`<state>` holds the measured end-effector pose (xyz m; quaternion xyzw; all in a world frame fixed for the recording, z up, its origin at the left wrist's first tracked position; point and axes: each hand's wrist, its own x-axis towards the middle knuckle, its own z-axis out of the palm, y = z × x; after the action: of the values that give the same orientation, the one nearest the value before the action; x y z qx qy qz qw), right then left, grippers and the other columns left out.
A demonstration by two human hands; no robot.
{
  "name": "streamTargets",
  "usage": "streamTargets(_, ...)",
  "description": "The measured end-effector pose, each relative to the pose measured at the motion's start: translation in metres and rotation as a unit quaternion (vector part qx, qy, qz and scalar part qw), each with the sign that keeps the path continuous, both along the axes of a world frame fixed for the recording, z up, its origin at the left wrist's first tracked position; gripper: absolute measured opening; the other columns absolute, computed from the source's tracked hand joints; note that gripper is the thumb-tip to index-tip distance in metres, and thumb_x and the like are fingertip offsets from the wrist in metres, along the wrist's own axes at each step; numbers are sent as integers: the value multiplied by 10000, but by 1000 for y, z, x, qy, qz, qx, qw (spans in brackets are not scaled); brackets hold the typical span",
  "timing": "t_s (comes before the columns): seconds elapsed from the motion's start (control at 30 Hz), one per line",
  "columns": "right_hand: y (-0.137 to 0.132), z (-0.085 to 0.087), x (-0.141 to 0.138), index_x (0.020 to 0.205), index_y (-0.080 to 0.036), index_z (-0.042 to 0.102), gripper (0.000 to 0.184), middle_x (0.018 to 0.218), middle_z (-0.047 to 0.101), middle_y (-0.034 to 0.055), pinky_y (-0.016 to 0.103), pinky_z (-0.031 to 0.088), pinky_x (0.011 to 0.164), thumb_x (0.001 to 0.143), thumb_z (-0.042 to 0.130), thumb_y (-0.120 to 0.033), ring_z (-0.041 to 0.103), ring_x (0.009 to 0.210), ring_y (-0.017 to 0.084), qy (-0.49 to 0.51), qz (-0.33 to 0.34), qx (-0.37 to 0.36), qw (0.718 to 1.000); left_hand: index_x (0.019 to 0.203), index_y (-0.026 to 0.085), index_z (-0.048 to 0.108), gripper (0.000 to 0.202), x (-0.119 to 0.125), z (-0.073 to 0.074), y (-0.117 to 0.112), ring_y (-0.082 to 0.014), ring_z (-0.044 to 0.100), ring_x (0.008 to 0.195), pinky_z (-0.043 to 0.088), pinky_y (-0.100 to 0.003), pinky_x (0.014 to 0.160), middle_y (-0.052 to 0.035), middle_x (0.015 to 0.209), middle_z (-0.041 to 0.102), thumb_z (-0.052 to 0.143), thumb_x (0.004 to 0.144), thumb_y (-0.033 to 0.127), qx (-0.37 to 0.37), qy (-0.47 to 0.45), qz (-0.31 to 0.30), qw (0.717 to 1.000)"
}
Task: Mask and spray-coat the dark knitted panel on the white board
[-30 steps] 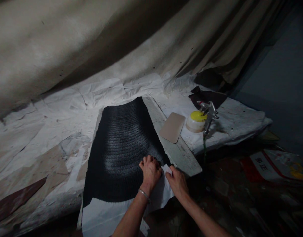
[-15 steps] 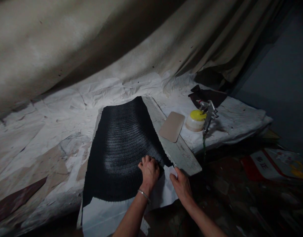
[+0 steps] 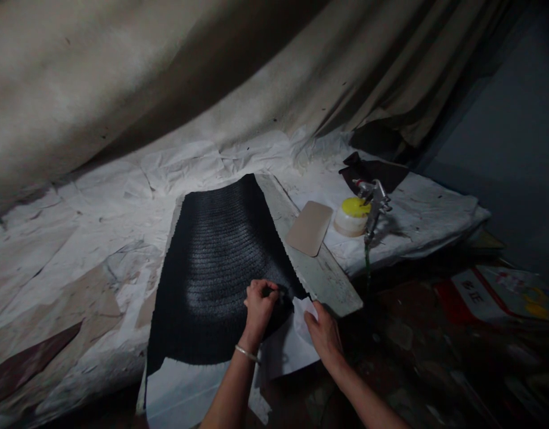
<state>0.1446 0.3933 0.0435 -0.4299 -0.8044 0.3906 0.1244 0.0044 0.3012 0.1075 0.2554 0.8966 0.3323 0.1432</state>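
Note:
A long black sheet (image 3: 220, 256) with ridged rows across it and a greyish sheen in the middle lies on a board, on top of white paper (image 3: 185, 387). My left hand (image 3: 260, 301), with a bracelet at the wrist, is over its lower right part. Thumb and fingers are pinched together near a dark bit that blends into the black, so what they hold is unclear. At the sheet's lower right corner my right hand (image 3: 324, 330) is closed on a raised, crumpled edge of the white paper, thumb on top.
A pale board (image 3: 332, 286) shows beside the black sheet, with a beige rounded card (image 3: 310, 227) on it. Farther right are a yellow-topped tub (image 3: 352, 220), a spray gun (image 3: 378, 205) and dark cloth (image 3: 390, 173). A draped curtain (image 3: 211, 77) hangs behind. A red-and-white package (image 3: 475, 295) lies low right.
My left hand has shifted slightly left and lifted, its fingers now pinched. My right hand still grips the paper, whose edge is more crumpled. The view has moved a little.

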Motion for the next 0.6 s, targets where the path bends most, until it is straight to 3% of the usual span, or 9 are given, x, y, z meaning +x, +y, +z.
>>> streamTargets(0.1, -1, -4, 0, 1004, -134, 589, 447, 864, 623, 133, 359, 385, 744, 825, 284, -407, 597, 856, 304, 14, 3, 8, 1000, 884, 286, 698, 138, 14, 6, -2, -246, 475, 1078, 335, -400, 873, -33, 1054, 580, 597, 790, 298, -16, 48, -51, 997)
streamTargets(0.23, -3, -5, -1, 1082, -113, 592, 507, 916, 632, 145, 364, 387, 750, 831, 281, -426, 599, 882, 310, 21, -1, 5, 1000, 841, 261, 690, 115, 36, 2, -1, -258, 460, 1025, 307, -408, 806, -58, 1025, 573, 595, 778, 246, -88, 123, -100, 984)
streamTargets(0.37, -2, -2, 0, 1058, -131, 593, 509, 902, 633, 138, 368, 380, 757, 811, 277, -444, 596, 877, 310, 16, -1, -3, 1000, 799, 234, 671, 180, 43, -6, 3, -250, 461, 1000, 297, -413, 797, -66, 1008, 582, 498, 845, 218, -108, 145, -101, 978)
streamTargets(0.6, 1, 2, 8, 967, -174, 527, 454, 841, 591, 114, 382, 359, 743, 784, 250, -483, 572, 828, 302, 4, -6, -26, 1000, 758, 217, 656, 162, 43, -7, 5, -238, 468, 968, 297, -402, 788, -61, 976, 580, 512, 830, 202, -102, 141, -69, 982)
